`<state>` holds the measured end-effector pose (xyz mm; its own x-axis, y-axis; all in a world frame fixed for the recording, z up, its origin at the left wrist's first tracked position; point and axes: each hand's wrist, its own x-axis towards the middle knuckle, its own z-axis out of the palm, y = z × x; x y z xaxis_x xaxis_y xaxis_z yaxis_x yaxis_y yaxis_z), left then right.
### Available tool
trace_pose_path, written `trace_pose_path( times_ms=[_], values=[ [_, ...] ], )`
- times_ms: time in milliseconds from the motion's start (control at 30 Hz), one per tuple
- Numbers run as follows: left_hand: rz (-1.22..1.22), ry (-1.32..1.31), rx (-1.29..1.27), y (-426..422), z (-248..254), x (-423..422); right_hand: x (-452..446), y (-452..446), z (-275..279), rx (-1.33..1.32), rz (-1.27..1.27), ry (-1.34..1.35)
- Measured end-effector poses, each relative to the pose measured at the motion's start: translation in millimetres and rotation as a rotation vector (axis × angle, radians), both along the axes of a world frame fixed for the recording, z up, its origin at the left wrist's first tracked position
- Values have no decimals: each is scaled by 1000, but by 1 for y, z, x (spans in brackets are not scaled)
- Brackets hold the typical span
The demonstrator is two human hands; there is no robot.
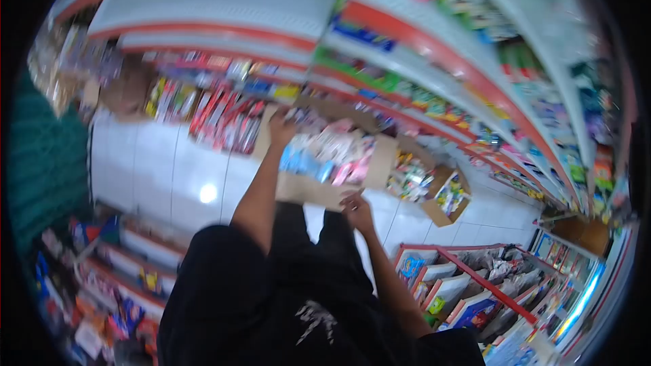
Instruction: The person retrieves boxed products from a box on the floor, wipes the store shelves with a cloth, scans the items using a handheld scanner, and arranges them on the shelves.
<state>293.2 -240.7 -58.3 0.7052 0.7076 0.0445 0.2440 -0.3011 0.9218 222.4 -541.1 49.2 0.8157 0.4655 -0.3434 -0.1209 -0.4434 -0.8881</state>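
An open cardboard box (308, 190) stands on the white tiled floor, close to my legs. Inside it lie soft packets: blue ones (305, 156), pale ones and pink ones (352, 163). My left hand (281, 129) is at the box's far left corner, its fingers blurred against the cardboard. At the near right edge is my right hand (356, 209), its fingers bent and slightly apart beside the flap. Whether either hand grips the cardboard is too blurred to tell.
Long shelves with red edges (420, 34) run across the far side. Red packets (227, 118) stand left of the box, and smaller goods boxes (447, 196) to its right. Shelf racks (468, 278) are at lower right and lower left. A green curtain (51, 156) hangs at left.
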Motion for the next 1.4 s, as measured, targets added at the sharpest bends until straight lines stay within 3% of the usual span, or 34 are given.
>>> trace_pose_path(
  times_ms=[33, 67, 100, 167, 267, 333, 367, 400, 467, 500, 533, 600, 633, 700, 733, 800, 833, 867, 933, 1000, 1067, 1133, 1167, 1200, 1233, 1300, 1333, 1400],
  values=[
    [23, 75, 74, -4, 13, -6, 6, 0, 5, 90, -66, 197],
    [-14, 51, -130, -10, 38, -9, 18, 0, 10, 1, -9, 161],
    [30, 159, -301, -18, 58, -15, 30, 5, 23, 158, -96, 126],
    [-52, 3, -703, -30, 60, -27, 69, 10, 85, 305, -190, 92],
    [-83, -176, -1003, -72, 126, -32, 146, -25, 185, 217, -196, -494],
    [-183, -232, -1112, -101, 174, -29, 193, -62, 291, 25, -305, -912],
    [-287, -276, -1154, -110, 184, -27, 220, -86, 335, 55, -329, -1185],
    [-338, -288, -1158, -122, 213, -23, 245, -108, 377, 64, -450, -1227],
    [-431, -294, -1146, -145, 260, -16, 290, -148, 467, -70, -551, -1656],
    [-474, -291, -1128, -155, 274, -11, 319, -169, 498, -61, -638, -1664],
    [-490, -290, -1084, -167, 293, -7, 353, -188, 531, -82, -560, -1877],
    [-502, -316, -1025, -187, 324, 3, 413, -220, 572, -400, -576, -1910],
    [-511, -328, -983, -198, 340, 8, 440, -234, 580, -381, -573, -1909],
    [-506, -405, -900, -220, 373, 19, 493, -256, 580, -384, -355, -1527],
    [-501, -432, -890, -229, 384, 24, 521, -271, 578, -369, -331, -1521],
    [-471, -456, -796, -243, 404, 32, 560, -285, 542, -546, -410, -1523],
    [-471, -490, -825, -249, 414, 33, 517, -271, 561, -671, -394, -1316],
    [-463, -501, -816, -255, 426, 34, 524, -274, 559, -652, -414, -1375],
    [-442, -528, -838, -263, 435, 39, 555, -298, 566, -758, -477, -1194],
    [-422, -552, -846, -265, 439, 37, 568, -327, 560, -378, -719, -1274],
    [-440, -597, -881, -268, 445, 36, 503, -332, 557, -177, -952, -1230],
    [-457, -628, -861, -268, 451, 35, 442, -337, 532, 714, -782, -1120],
    [-480, -658, -841, -268, 455, 34, 391, -329, 517, 922, -602, -1057],
    [-483, -652, -841, -267, 459, 33, 342, -307, 498, 1159, -573, -969],
    [-498, -666, -770, -268, 464, 33, 299, -284, 471, 1140, -550, -970],
    [-536, -667, -706, -270, 471, 31, 223, -225, 406, 417, -448, -1296],
    [-568, -632, -610, -272, 473, 30, 194, -190, 386, 245, -270, -1396],
    [-581, -607, -441, -272, 471, 24, 142, -113, 390, 457, -62, -844]
  ],
)
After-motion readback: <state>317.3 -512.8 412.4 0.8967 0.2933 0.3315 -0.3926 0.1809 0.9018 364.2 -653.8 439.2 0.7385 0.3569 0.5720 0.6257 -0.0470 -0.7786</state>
